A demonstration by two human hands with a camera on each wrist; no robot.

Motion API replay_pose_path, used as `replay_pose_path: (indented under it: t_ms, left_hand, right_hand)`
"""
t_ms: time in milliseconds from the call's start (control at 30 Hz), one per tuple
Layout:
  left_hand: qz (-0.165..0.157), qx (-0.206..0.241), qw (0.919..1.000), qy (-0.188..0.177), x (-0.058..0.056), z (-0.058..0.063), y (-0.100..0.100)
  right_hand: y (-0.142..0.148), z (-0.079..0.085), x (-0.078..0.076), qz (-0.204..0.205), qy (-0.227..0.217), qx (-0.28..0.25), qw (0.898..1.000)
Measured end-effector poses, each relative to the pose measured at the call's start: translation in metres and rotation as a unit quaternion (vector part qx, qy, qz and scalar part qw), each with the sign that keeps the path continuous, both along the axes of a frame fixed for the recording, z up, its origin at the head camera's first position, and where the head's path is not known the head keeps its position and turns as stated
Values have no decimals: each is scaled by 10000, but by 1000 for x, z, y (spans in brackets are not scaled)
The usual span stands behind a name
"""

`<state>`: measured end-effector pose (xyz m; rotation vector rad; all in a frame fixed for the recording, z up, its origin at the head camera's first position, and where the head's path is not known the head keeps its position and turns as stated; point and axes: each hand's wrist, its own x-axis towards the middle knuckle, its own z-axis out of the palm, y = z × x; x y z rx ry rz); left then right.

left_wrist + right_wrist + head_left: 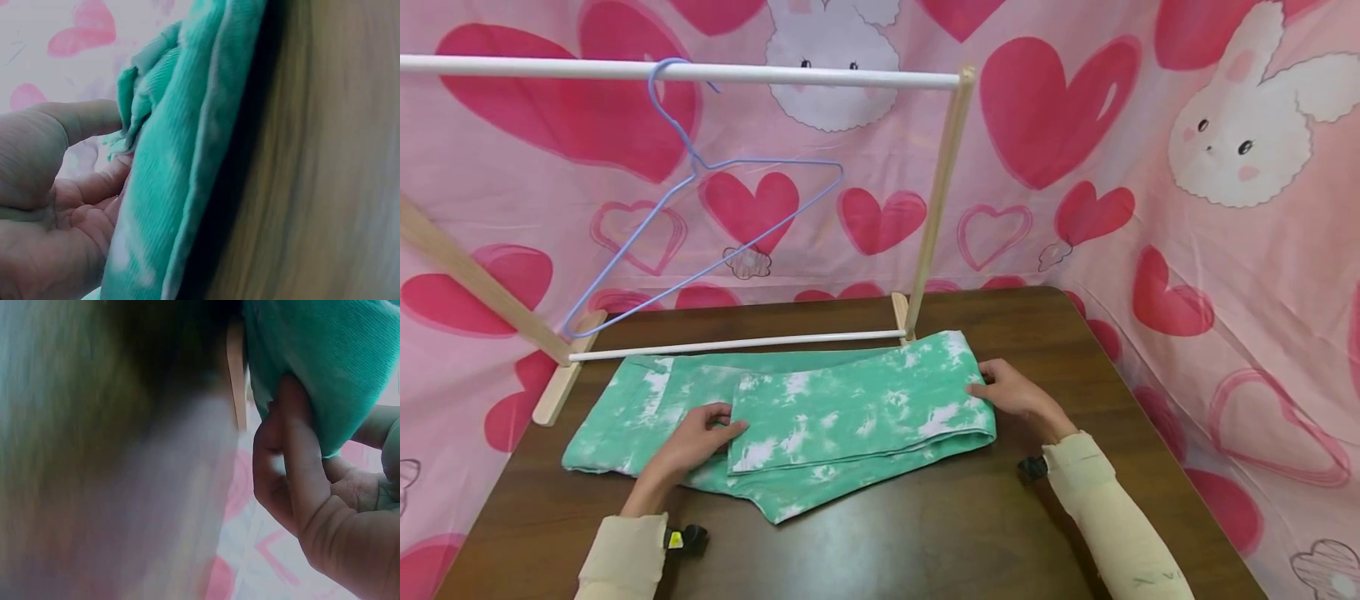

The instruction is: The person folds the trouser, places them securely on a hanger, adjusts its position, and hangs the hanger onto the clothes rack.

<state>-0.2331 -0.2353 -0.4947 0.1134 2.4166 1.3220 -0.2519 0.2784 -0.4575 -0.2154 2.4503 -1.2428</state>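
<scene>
Brown tabletop (895,550) has the green pants (820,421) at your 11 o'clock, left hand (696,437) and right hand (1017,393) pinching them, looks like one fold's done but edges still need squaring.

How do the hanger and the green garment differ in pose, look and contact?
Pose: the hanger hangs by its hook from the white top bar; the green garment lies folded on the table.
Look: the hanger is a thin, plain blue frame; the green garment is broad cloth with white patches.
Contact: no hand touches the hanger; left hand and right hand grip the green garment.
</scene>
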Motion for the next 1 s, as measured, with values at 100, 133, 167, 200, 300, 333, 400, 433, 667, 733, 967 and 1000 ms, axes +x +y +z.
replay_pose_path:
  t_ms: [100,133,167,200,300,333,400,433,667,733,967,1000]
  left_hand:
    - [-112,192,9998,7,2,1,13]
    - [-135,273,9995,-10,3,1,18]
    - [-137,344,9993,-35,4,0,23]
    - [-149,410,9990,-40,4,0,28]
    - [-167,619,9979,-85,7,-2,43]
    - [-139,671,9976,-103,8,-2,49]
    - [-148,740,9971,-91,9,-3,58]
    - [-167,746,9970,-78,10,-4,63]
    - [-6,946,9954,-150,14,-3,93]
    - [-7,1065,9942,-154,15,-2,101]
    - [-51,1261,9919,-127,16,-2,128]
    - [-43,1278,9917,-130,16,-2,131]
  right_hand:
    - [13,4,-1,-18,87,33,10000]
    - [17,6,-1,-14,120,53,9999]
    - [22,7,-1,-17,159,106,9998]
    - [27,8,-2,-64,156,121,9998]
    - [40,12,-2,-238,118,128,9996]
    - [44,13,-1,-302,69,87,9995]
    - [52,14,0,-482,-67,-5,9988]
    - [56,14,1,-538,-118,-33,9985]
    - [79,13,5,-706,-64,-150,9974]
    - [85,14,6,-720,24,-147,9973]
    - [99,15,7,-1280,-156,-329,9911]
    - [102,15,7,-1349,-146,-299,9903]
